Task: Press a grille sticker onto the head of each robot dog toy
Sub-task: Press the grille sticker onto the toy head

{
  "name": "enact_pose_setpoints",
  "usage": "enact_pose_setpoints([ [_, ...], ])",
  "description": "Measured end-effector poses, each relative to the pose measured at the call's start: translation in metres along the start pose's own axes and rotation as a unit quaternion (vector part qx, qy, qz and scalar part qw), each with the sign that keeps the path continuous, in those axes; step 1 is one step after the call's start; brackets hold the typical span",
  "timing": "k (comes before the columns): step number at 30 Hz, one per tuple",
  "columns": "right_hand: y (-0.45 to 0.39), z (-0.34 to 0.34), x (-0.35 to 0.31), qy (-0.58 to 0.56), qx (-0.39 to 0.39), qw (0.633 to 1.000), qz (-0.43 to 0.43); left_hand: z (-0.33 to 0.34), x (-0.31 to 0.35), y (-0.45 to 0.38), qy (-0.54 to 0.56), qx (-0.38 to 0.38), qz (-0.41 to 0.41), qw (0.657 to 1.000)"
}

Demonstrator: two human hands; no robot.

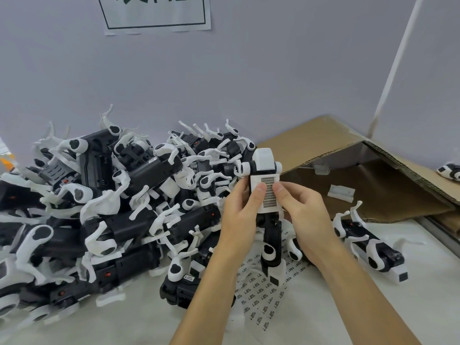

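I hold one black-and-white robot dog toy (265, 160) upright in front of me, its white head facing me. A dark grille sticker (269, 195) lies down the middle of the head. My left hand (242, 210) grips the toy's left side, thumb pressing beside the sticker. My right hand (302, 215) grips the right side, thumb on the sticker's right edge. The toy's black body and legs hang down between my wrists.
A large heap of robot dog toys (112, 207) fills the table's left. One more toy (368, 242) lies to the right. A sheet of small labels (263, 297) lies under my wrists. An open cardboard box (373, 175) stands at the back right.
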State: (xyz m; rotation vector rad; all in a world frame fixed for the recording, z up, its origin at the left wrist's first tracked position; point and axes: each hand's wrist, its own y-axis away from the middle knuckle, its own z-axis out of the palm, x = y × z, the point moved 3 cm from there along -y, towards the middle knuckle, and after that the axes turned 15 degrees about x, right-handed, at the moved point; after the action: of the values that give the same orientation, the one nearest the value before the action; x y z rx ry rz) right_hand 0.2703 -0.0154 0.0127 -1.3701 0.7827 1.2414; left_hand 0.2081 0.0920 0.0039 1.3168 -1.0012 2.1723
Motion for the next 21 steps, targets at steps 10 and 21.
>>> enact_pose_setpoints([
  [10,0.006,0.011,0.000,-0.052,-0.044,0.998,0.014,0.001,0.001,-0.002,-0.009,0.042,-0.008,0.999],
  [21,0.008,0.011,0.004,-0.064,0.036,0.997,-0.009,0.002,0.003,-0.002,-0.040,0.043,0.029,0.998],
])
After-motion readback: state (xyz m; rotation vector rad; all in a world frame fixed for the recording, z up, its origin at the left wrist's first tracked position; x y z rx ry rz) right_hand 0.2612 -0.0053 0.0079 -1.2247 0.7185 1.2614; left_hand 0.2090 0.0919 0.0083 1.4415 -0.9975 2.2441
